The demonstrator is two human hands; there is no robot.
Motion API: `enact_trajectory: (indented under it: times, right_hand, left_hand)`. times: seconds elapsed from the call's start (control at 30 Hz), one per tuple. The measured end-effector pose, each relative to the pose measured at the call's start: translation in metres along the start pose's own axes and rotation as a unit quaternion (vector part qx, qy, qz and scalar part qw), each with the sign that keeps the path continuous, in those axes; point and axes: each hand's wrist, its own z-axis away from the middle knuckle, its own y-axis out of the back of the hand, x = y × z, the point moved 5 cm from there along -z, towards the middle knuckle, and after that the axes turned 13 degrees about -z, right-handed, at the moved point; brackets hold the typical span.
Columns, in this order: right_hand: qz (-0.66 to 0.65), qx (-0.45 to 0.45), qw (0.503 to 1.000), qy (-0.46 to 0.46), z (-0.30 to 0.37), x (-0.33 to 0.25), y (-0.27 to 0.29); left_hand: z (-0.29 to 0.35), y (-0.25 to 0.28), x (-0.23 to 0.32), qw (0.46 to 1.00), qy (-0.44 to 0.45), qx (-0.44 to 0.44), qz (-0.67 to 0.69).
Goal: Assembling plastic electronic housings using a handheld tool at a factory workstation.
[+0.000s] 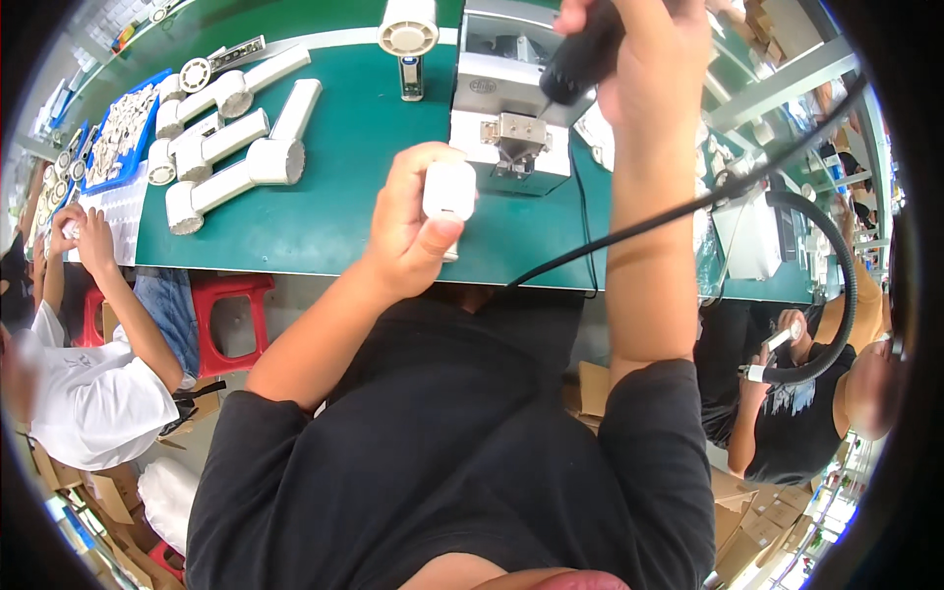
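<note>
My left hand (pixel 398 221) is closed round a white rounded plastic handle (pixel 449 189), held upright near the table's front edge. In my raised right hand (pixel 644 69) is a black electric screwdriver (pixel 582 67), its thin bit pointing down at the top of the screw feeder (pixel 565 162). Whether the bit touches the feeder's metal pick-up block (pixel 521 128) I cannot tell. Behind my left hand a white handheld fan (pixel 408 37) stands with its round grille up and a part with exposed electronics (pixel 411 79) below it.
Several white fan bodies (pixel 221 187) lie at the left on the green table (pixel 344 216). Beyond them is a blue tray (pixel 149 126) of small pale parts. A black cable (pixel 678 211) crosses my right forearm. Co-workers sit left (pixel 93 393) and right (pixel 801 423), with a red stool (pixel 258 295) at left.
</note>
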Motion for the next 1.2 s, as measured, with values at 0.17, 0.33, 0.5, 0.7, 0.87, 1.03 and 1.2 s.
enact_trajectory:
  times: [0.17,0.33,0.5,0.7,0.87,1.03,1.2]
  right_hand:
    - [-0.023,0.047,0.997,-0.058,0.024,0.029,0.013]
    - [-0.008,0.026,0.997,-0.074,0.033,0.044,0.027]
    - [-0.012,-0.051,0.994,-0.1,0.04,0.041,0.025]
    - [-0.152,-0.129,0.977,-0.076,0.036,-0.006,0.003]
    - [-0.232,-0.196,0.951,-0.059,0.031,-0.034,-0.032]
    - [-0.231,-0.205,0.947,-0.093,0.039,-0.022,-0.04]
    - [-0.241,-0.196,0.945,-0.104,0.041,-0.012,-0.037]
  left_hand:
    - [0.007,-0.001,-0.008,1.0,0.019,-0.006,-0.005]
    - [0.008,-0.001,-0.007,0.999,0.031,-0.022,-0.002]
    - [0.006,-0.003,-0.003,1.0,0.026,-0.016,0.0]
    - [0.004,-0.006,-0.004,0.999,0.036,-0.036,-0.007]
    - [0.002,-0.005,-0.001,0.998,0.038,-0.042,-0.039]
    - [0.002,-0.008,0.002,0.997,0.024,-0.026,-0.068]
    - [-0.001,-0.007,0.003,0.995,0.023,-0.052,-0.086]
